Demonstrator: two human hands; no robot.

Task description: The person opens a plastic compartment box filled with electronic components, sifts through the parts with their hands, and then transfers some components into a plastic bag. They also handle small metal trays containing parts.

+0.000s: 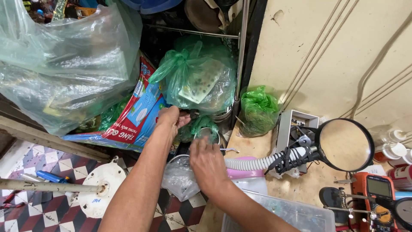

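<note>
Head view: left hand [171, 118] was raised, fingers closed on a small dark object [192, 114] below the knotted green plastic bag [195, 77]. Right hand [207, 161], fingers together, touched a crumpled clear plastic bag [180, 178] beside the wooden bench [309, 189].

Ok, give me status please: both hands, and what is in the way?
Left hand shut on small dark object. Right hand open, reaching into clear plastic bag. Green bags and magnifier arm crowd close.
</note>
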